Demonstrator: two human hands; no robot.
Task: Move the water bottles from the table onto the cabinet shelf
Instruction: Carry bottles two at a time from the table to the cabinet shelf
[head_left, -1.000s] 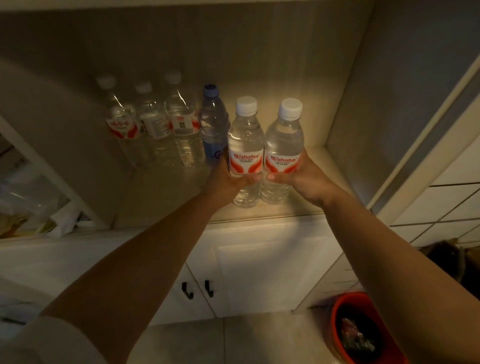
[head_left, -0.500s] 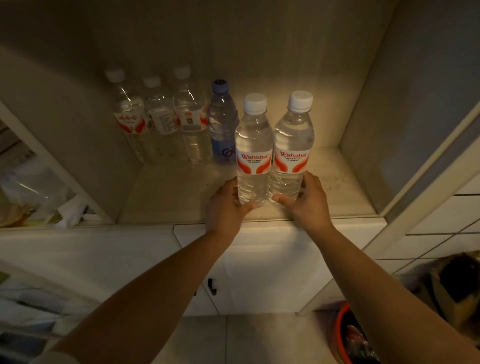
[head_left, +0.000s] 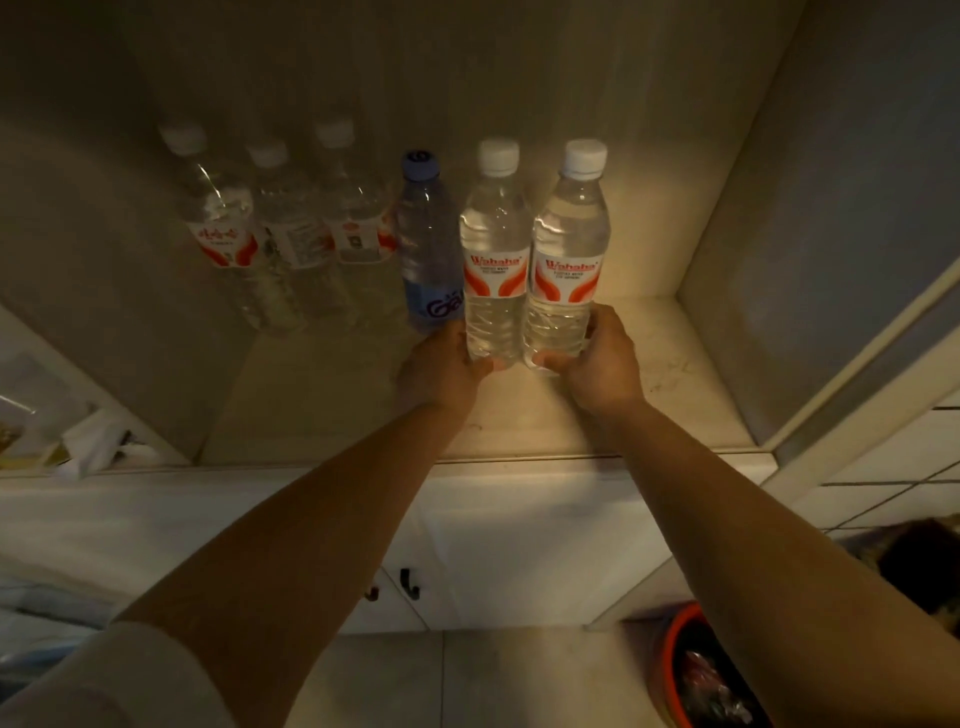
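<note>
My left hand (head_left: 441, 364) grips the base of a clear plastic water bottle with a white cap and red-and-white label (head_left: 494, 249), and my right hand (head_left: 597, 358) grips a matching second clear bottle (head_left: 569, 254) just beside it, the two touching side to side. Both stand upright on the pale cabinet shelf (head_left: 649, 395), towards its right back corner. To their left along the back edge a blue-tinted plastic bottle with a blue cap (head_left: 426, 244) touches the bottle in my left hand, followed by three more clear white-capped bottles (head_left: 291, 228) in a row. Below the shelf's front edge are white cabinet doors with dark handles (head_left: 408, 582).
</note>
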